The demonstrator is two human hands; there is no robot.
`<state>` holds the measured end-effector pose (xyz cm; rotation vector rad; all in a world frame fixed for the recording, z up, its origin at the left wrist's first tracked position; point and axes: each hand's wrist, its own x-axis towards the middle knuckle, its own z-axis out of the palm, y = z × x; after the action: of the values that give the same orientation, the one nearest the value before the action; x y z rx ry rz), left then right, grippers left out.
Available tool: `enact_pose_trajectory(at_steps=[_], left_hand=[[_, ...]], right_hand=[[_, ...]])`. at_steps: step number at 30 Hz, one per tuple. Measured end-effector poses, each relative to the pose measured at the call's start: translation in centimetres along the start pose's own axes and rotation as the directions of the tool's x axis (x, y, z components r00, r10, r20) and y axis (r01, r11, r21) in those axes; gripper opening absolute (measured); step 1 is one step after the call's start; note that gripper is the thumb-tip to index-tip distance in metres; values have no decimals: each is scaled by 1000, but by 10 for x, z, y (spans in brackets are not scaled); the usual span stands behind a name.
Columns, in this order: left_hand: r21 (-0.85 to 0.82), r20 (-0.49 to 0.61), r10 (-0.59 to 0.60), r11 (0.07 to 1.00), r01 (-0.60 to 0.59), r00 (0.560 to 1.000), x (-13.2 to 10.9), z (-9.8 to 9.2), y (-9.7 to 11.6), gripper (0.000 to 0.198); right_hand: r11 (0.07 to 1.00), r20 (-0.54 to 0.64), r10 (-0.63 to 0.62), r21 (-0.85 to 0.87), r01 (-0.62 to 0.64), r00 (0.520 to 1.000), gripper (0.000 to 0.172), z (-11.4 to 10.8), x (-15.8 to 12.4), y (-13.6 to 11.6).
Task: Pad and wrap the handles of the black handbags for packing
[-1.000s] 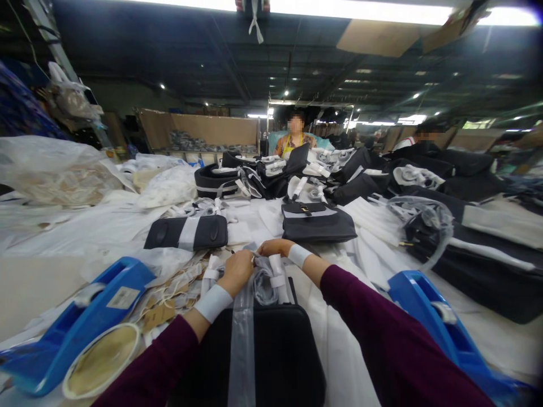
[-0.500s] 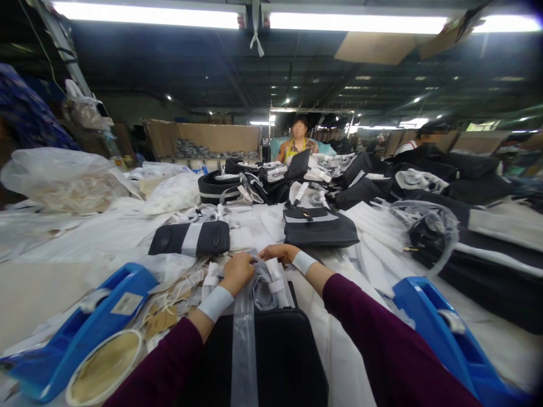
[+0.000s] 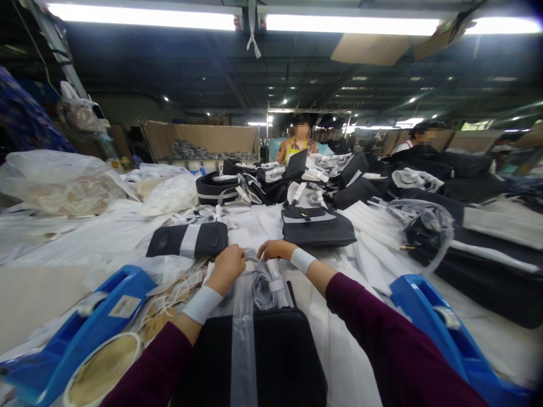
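A black bag [image 3: 280, 356] lies in front of me with a clear plastic strip [image 3: 243, 356] running down its middle. Beyond its far edge sits a strap bundle [image 3: 263, 288] in clear plastic, beside a white-wrapped handle end [image 3: 277, 282]. My left hand [image 3: 229, 265] is over the left side of this bundle, fingers bent and pressed together. Just right of it, my right hand [image 3: 275, 250] curls its fingers down at the bundle's far end. Whatever lies between the fingertips of either hand is too small or hidden to make out.
Blue tape dispensers stand at left [image 3: 85, 328] and right [image 3: 445, 333], with a round tub [image 3: 104, 367] by the left one. Ahead lie a flat black case [image 3: 163, 240] and a black flap bag [image 3: 318, 229]. Piled bags [image 3: 352, 181] stand before a person [image 3: 292, 148].
My left hand has moved a little left and up, widening the gap between my hands and uncovering more of the plastic strip. My right hand stays almost in place, its fingers slightly more curled.
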<state>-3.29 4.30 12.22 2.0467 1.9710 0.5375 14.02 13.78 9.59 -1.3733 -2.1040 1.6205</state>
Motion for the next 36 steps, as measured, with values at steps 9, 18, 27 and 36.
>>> enact_pose_trajectory(at_steps=[9,18,27,36], left_hand=[[-605,60,-46,793,73,997,10,15,-16,21],[-829,106,-153,533,172,983,10,12,-13,22],[-882,80,-351,411,230,933,14,5,-16,40],[-633,-80,-134,772,54,988,22,-4,2,30]], right_hand=[[906,-2,12,422,-11,1000,10,-11,-16,-23],[851,-214,-126,478,216,969,18,17,-15,-5],[947,-359,-215,152,284,908,12,22,-13,-4],[947,-289,-319,-72,312,902,11,15,2,-15]])
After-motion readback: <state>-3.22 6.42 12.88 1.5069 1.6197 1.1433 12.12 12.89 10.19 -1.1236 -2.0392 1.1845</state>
